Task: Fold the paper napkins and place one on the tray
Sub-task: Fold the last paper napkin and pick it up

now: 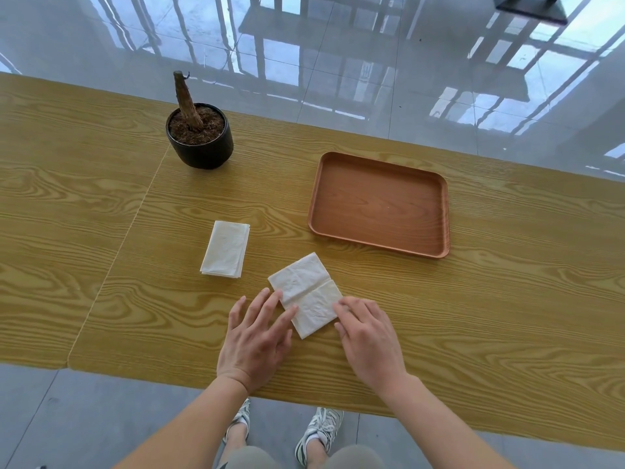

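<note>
Both hands lie flat at a creased napkin [306, 296] set diagonally near the table's [507, 299] front edge. Left hand [257, 336], fingers straight and spread, touches its left edge; right hand [368, 336], fingers loosely bent, rests on its right corner, gripping nothing. A stack of folded napkins [226, 249] sits just beyond on the left, the wooden tray [378, 204] on the right, a potted stump [199, 137] farther back.

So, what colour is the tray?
Reddish-brown wood grain; the tray shows in the head view.
</note>
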{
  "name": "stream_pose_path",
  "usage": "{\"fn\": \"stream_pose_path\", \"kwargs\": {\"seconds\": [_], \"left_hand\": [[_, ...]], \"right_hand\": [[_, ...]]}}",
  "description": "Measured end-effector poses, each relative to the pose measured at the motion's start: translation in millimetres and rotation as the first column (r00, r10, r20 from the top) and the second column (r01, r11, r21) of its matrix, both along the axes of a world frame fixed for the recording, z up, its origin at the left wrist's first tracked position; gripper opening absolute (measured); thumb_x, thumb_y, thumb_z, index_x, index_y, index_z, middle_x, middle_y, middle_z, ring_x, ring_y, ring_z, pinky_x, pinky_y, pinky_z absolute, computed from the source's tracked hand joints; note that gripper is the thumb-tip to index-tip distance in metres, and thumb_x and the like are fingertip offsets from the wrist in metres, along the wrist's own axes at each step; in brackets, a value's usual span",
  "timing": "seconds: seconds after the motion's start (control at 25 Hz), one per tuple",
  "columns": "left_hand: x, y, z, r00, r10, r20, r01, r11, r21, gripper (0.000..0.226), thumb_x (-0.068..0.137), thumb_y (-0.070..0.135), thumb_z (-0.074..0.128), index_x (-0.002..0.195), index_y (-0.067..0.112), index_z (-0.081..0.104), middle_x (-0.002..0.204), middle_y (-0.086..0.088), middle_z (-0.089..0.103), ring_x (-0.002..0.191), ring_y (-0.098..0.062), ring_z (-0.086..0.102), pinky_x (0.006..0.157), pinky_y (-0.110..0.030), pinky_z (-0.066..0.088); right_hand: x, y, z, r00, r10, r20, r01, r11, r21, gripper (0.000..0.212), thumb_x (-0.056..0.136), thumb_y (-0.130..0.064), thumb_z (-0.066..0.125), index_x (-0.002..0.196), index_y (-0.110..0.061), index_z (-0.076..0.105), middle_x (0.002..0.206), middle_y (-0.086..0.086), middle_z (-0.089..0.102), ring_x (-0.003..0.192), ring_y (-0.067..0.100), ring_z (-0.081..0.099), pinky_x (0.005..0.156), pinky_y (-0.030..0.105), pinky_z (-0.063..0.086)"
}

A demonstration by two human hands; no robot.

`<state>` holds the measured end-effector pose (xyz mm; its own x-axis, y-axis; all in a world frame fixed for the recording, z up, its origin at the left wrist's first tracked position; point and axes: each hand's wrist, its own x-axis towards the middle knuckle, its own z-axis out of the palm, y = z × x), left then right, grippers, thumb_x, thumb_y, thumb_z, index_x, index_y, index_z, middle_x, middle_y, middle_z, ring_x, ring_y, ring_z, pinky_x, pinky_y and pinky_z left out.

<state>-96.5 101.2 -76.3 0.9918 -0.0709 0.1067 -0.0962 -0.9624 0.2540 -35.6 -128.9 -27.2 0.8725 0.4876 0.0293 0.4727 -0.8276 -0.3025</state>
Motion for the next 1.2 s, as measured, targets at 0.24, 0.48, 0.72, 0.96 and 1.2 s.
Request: {"fn": "stream_pose_path", "kwargs": {"seconds": [0.24, 0.48, 0.72, 0.96, 1.2], "left_hand": [[0.6, 0.0, 1.6, 1.0, 0.017, -0.017, -0.017, 1.0, -0.013, 0.046, 0.089, 0.041, 0.053, 0.134, 0.034, 0.054, 0.149, -0.008, 0.046, 0.143, -0.028, 0.038, 0.115, -0.055, 0.026], [1.0, 0.2, 0.9, 1.0, 0.023, -0.015, -0.023, 1.0, -0.014, 0.045, 0.09, 0.041, 0.051, 0.134, 0.033, 0.054, 0.149, -0.009, 0.048, 0.142, -0.027, 0.039, 0.115, -0.054, 0.027], [-1.1, 1.6, -2.6, 0.999, 0.028, 0.016, -0.028, 1.0, -0.011, 0.039, 0.097, 0.038, 0.046, 0.135, 0.033, 0.054, 0.148, -0.006, 0.049, 0.142, -0.026, 0.04, 0.115, -0.052, 0.028], [-0.7, 3.4, -7.8, 0.999, 0.03, 0.028, -0.03, 1.0, -0.003, 0.039, 0.098, 0.04, 0.047, 0.136, 0.033, 0.053, 0.149, -0.006, 0.047, 0.142, -0.026, 0.039, 0.116, -0.051, 0.028], [-0.2, 2.4, -4.9, 0.999, 0.046, 0.018, -0.045, 0.999, -0.012, 0.037, 0.095, 0.047, 0.05, 0.129, 0.033, 0.059, 0.149, -0.006, 0.048, 0.141, -0.026, 0.04, 0.116, -0.05, 0.028]], "right_hand": [[-13.9, -5.2, 1.9, 0.999, 0.044, -0.009, -0.045, 0.992, -0.122, 0.039, 0.089, -0.033, 0.067, 0.126, -0.02, 0.062, 0.121, -0.001, 0.058, 0.11, 0.023, 0.054, 0.092, 0.04, 0.051], [-13.2, -2.3, 5.1, 0.999, -0.032, -0.016, 0.031, 0.998, -0.047, 0.031, 0.095, -0.027, 0.064, 0.125, -0.019, 0.066, 0.106, -0.002, 0.062, 0.096, 0.022, 0.056, 0.081, 0.037, 0.051], [6.4, -1.9, 6.3, 0.998, -0.001, -0.071, 0.003, 0.999, 0.034, 0.015, 0.094, -0.027, 0.066, 0.105, -0.02, 0.073, 0.089, -0.006, 0.064, 0.081, 0.019, 0.056, 0.071, 0.039, 0.05], [82.3, 25.3, 10.4, 0.953, -0.198, -0.231, 0.23, 0.966, 0.118, 0.026, 0.096, -0.031, 0.064, 0.117, -0.017, 0.069, 0.098, -0.002, 0.066, 0.095, 0.02, 0.06, 0.076, 0.041, 0.053], [101.5, 35.1, 5.9, 0.963, -0.125, -0.24, 0.143, 0.988, 0.062, 0.013, 0.094, -0.027, 0.067, 0.102, -0.018, 0.069, 0.098, -0.004, 0.061, 0.092, 0.018, 0.059, 0.074, 0.036, 0.052]]}}
